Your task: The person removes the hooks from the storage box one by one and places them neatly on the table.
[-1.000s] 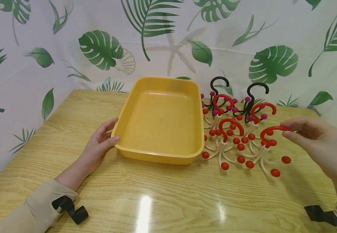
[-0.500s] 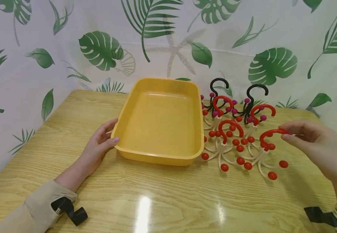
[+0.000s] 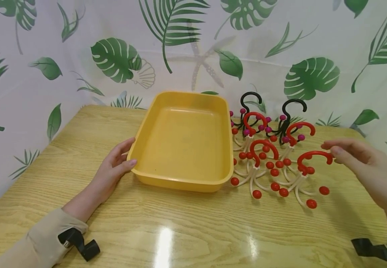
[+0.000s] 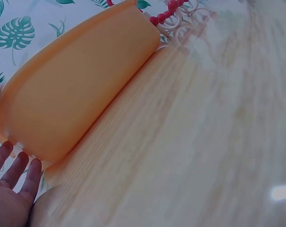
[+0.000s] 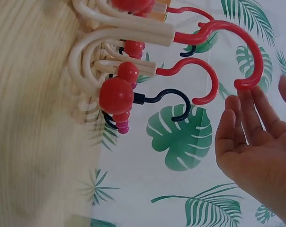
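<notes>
A yellow tray (image 3: pixel 225 123) stands empty in the middle of the wooden table (image 3: pixel 193 230). My left hand (image 3: pixel 128 150) rests with straight fingers against its near left corner; the left wrist view shows those fingers (image 4: pixel 13 165) beside the tray wall (image 4: pixel 76 94). To the right of the tray stands a cluster of cream hangers with red ball tips. The nearest hanger (image 3: pixel 305 175) has a red hook (image 3: pixel 313 154). My right hand (image 3: pixel 332 149) hovers just right of that hook's tip, fingers relaxed and holding nothing. In the right wrist view the fingertips (image 5: pixel 237 106) lie just below the hook (image 5: pixel 249 56).
Two black hangers (image 3: pixel 288 119) with purple balls stand behind the red-hooked ones. A leaf-print curtain (image 3: pixel 79 44) closes off the back and left edges of the table. Black camera straps (image 3: pixel 79 243) sit on both wrists. Bare wood lies in front of the tray.
My right hand pinched the red hook's tip earlier; now its fingers have let go and the hanger stands on the table. The left hand has stayed at the tray corner.
</notes>
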{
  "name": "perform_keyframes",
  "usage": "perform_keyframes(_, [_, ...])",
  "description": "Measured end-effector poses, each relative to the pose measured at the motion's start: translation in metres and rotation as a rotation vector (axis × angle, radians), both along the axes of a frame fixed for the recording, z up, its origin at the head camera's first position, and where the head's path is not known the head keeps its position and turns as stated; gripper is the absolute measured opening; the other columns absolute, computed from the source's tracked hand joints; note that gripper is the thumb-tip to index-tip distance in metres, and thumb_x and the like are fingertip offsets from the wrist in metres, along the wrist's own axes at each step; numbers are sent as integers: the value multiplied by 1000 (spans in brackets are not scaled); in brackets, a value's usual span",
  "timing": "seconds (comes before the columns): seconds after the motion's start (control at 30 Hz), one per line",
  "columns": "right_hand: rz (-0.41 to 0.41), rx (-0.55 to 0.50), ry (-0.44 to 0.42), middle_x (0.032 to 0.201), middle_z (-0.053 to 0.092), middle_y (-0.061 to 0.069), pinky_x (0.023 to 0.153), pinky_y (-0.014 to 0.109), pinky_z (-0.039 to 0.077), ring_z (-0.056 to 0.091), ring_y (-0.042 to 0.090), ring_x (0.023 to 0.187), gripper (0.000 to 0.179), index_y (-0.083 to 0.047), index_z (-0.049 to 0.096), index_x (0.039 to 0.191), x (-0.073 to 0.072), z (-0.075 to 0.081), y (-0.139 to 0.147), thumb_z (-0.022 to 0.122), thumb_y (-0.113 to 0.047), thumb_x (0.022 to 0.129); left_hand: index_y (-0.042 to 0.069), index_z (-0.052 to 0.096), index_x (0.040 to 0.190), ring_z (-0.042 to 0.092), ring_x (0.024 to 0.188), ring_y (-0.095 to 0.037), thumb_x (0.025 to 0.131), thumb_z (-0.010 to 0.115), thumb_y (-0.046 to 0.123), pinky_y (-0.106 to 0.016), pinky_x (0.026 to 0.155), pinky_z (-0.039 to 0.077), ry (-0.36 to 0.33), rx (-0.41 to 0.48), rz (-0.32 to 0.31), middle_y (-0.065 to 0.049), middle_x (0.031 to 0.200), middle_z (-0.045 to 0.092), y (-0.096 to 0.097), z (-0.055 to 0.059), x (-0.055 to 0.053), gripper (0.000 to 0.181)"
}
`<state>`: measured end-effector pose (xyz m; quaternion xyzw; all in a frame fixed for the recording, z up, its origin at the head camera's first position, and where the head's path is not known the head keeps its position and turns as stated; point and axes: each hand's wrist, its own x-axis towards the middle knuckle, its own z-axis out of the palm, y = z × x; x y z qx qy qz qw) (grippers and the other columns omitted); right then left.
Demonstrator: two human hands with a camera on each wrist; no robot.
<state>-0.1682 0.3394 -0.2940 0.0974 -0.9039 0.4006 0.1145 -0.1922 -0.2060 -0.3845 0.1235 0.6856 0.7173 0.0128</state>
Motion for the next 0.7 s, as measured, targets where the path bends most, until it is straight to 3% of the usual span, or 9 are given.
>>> perform_keyframes(0.2, [-103,-32,64,108,50,-22,73,5,37,49,-3,91,22,-23,55,120,-8,-8,19,41,-21,103,10,31,149,44,117,-24,96,54,8,-24,89,46,15,8,-13,-9,140,34,1,-2,-2,58])
perform_keyframes(0.27, [-161,0,49,107,48,-23,71,6,37,46,-4,90,25,-19,55,122,-10,-11,25,40,-24,103,10,31,149,43,118,-25,96,54,8,-24,88,46,12,11,-15,-9,140,34,1,-3,-4,58])
perform_keyframes(0.4, [-206,210,7,121,52,8,77,34,45,50,23,99,43,1,47,135,-14,-13,35,41,-27,103,11,31,149,42,119,-26,96,55,8,-25,88,46,7,17,-12,-9,141,33,1,-4,-5,59])
perform_keyframes(0.5, [-175,393,31,126,42,37,75,60,39,43,50,101,51,11,40,136,-17,-16,39,43,-27,103,10,29,149,43,119,-25,97,53,10,-25,88,46,2,21,-7,-11,141,33,0,-5,-5,58])
perform_keyframes(0.53, [-161,429,39,125,41,40,76,66,36,41,55,102,52,12,39,136,-18,-17,40,44,-27,102,9,29,149,43,118,-24,97,52,10,-25,88,46,-2,27,-5,-11,141,33,-1,-4,-5,57])
perform_keyframes(0.7, [-157,553,58,123,39,45,83,72,29,36,60,106,57,13,39,135,-25,-15,47,46,-33,102,5,31,148,45,119,-20,101,46,19,-26,88,46,-19,19,32,-15,142,34,-6,3,-8,51])
